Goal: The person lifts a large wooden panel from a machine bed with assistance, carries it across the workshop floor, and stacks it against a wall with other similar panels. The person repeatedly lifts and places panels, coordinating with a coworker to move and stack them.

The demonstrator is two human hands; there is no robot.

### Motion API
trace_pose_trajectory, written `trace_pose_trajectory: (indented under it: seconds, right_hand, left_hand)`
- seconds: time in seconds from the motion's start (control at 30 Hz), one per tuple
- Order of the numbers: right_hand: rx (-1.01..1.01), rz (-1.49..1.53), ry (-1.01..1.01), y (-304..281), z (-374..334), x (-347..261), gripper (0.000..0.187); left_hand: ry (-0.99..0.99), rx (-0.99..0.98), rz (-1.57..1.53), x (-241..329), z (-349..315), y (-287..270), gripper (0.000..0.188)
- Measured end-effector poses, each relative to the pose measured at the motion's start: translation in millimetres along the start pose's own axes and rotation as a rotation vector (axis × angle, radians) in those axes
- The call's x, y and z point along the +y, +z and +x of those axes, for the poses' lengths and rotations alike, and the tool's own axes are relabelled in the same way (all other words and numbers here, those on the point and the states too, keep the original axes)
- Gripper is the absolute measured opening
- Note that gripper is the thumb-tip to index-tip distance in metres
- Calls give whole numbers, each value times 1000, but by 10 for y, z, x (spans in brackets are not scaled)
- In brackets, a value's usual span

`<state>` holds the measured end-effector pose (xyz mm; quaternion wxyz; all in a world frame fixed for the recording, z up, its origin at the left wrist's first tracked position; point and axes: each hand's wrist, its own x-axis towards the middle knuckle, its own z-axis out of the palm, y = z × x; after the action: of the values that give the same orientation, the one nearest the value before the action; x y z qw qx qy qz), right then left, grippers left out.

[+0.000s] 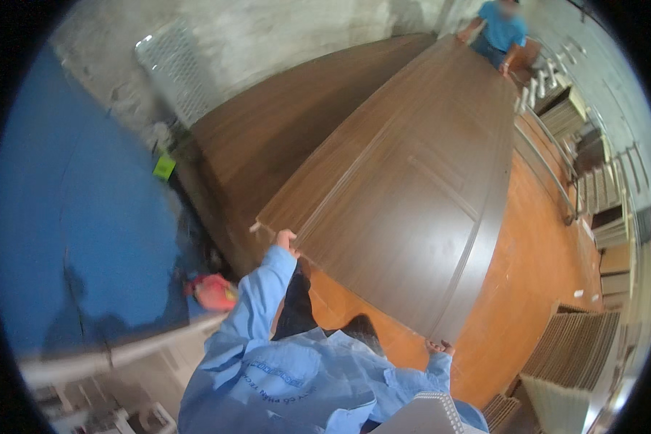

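A large brown wood-grain door panel point(419, 181) with moulded lines stretches away from me across the middle of the view. My left hand point(286, 241) is closed round its near left corner. At the near right corner my right hand point(440, 349) grips the same edge, fingers curled. A co-worker in a blue shirt point(504, 30) holds the far end with both hands. Left of the panel lies another brown panel point(267, 123), partly covered by the one I hold.
An orange floor point(542, 289) runs along the right. Stacks of panels point(575, 347) and metal racks point(550, 159) line that side. On the left are a blue surface point(87, 217), a grey perforated metal sheet point(172, 69), a green tag point(164, 168) and a pink bundle point(213, 291).
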<state>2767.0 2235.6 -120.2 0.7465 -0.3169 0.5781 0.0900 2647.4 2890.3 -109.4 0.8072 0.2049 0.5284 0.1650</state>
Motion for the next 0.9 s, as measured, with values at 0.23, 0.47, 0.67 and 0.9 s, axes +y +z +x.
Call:
trace_pose_trajectory:
  seconds: [0.23,0.47,0.67,0.9]
  right_hand:
    - [40,30,34,1295,-110,1133,45]
    - [-9,-61,264,1881,-182,2067,40]
    - [231,66,264,2535,-234,3316,28]
    - [163,59,294,2923,-633,3996,34]
  left_hand:
    - [-133,60,-177,918,1127,37,41]
    - [-46,146,-92,1744,1607,-9,58]
    - [-67,295,147,2878,2497,-238,63]
    - [-30,314,116,3668,2860,-278,61]
